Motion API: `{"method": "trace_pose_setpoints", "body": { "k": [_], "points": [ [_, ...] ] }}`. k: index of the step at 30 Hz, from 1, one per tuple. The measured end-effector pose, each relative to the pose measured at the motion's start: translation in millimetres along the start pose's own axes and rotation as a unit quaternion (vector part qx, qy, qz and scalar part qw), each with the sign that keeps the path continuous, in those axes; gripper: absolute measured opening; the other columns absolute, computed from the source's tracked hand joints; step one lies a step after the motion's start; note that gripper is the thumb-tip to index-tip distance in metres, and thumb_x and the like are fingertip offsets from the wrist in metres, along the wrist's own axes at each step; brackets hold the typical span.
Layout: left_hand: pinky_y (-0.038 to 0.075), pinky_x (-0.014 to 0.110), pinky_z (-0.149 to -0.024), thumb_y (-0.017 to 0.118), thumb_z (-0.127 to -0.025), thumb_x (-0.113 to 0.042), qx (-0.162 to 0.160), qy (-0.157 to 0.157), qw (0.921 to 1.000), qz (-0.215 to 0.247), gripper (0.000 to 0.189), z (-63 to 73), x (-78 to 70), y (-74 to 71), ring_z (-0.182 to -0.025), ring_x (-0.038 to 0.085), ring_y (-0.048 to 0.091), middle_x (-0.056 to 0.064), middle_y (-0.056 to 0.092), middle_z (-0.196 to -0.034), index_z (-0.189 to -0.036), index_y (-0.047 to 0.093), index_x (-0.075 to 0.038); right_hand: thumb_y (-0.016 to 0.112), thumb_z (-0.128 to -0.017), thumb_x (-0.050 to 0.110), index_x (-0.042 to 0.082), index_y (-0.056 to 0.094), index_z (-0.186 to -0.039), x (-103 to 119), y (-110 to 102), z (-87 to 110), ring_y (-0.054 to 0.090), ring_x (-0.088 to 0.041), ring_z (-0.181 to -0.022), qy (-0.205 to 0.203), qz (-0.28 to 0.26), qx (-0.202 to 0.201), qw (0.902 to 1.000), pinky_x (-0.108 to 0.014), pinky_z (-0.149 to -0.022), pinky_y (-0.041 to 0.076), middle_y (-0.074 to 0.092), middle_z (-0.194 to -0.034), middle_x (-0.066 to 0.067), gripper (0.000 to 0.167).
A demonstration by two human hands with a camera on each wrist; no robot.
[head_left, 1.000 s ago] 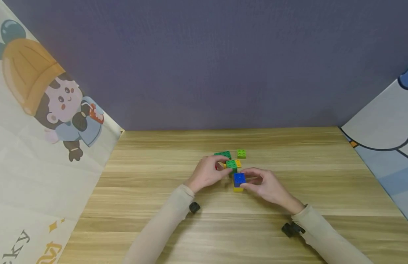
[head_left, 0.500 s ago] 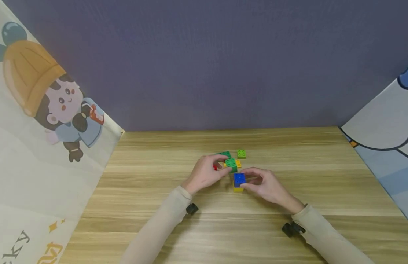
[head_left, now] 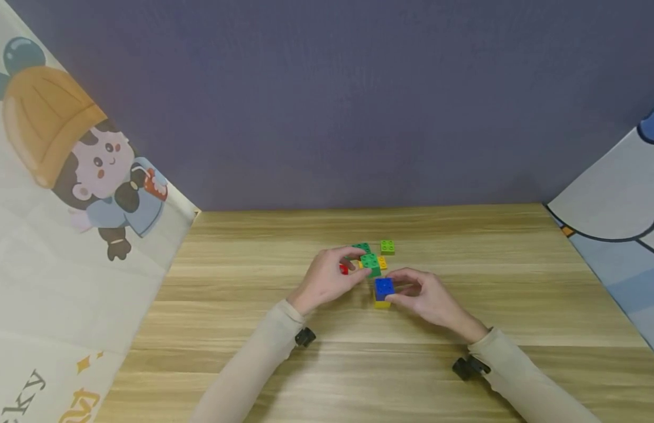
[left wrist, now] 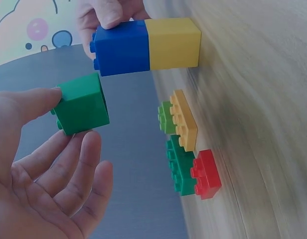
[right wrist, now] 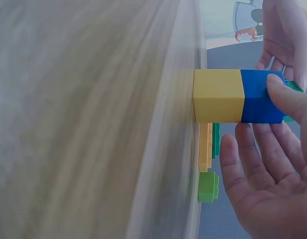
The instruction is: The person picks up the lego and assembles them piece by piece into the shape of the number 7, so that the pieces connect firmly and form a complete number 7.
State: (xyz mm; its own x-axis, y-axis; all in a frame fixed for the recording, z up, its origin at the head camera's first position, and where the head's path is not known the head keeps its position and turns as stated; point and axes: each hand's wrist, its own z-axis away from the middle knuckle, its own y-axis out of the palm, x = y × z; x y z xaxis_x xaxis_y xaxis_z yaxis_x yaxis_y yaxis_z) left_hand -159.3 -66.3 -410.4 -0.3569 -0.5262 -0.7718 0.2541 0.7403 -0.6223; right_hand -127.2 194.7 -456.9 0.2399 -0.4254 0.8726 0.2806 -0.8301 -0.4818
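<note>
Your sleeves (head_left: 247, 364) lay nearest, angled in from seven and five o'clock over the wooden table (head_left: 369, 376). Your right hand (head_left: 429, 299) reached from four o'clock, thumb and fingers pinching the blue block (head_left: 384, 288), whose studs faced up atop the yellow block (right wrist: 218, 95). Your left hand (head_left: 329, 273) came at eight o'clock to the green block (left wrist: 83, 104), thumb at its studded edge and fingertips on the opposite side, holding it raised at eleven o'clock from the blue one. Around the green block, seen from your head, the red block (left wrist: 208, 174) sat at nine o'clock, the orange-yellow block (left wrist: 184, 119) at three, partly hidden, the dark green block (left wrist: 180, 165) at eleven and, farthest, the lime block (head_left: 387, 247) between one and two.
</note>
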Motion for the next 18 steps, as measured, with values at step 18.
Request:
{"method": "trace_pose_setpoints", "body": {
  "k": [18],
  "points": [
    [0.054, 0.024, -0.065, 0.079, -0.097, -0.037, 0.027, 0.035, 0.999, 0.009, 0.04, 22.8, -13.3, -2.4, -0.092, 0.017, 0.074, -0.002, 0.079, -0.119, -0.132, 0.075, -0.018, 0.086, -0.091, 0.018, 0.004, 0.072, -0.128, 5, 17, 17.2, 0.077, -0.024, -0.103, 0.005, -0.001, -0.021, 0.9998, -0.025, -0.088, 0.063, 0.076, -0.124, -0.015, 0.042]
  ]
}}
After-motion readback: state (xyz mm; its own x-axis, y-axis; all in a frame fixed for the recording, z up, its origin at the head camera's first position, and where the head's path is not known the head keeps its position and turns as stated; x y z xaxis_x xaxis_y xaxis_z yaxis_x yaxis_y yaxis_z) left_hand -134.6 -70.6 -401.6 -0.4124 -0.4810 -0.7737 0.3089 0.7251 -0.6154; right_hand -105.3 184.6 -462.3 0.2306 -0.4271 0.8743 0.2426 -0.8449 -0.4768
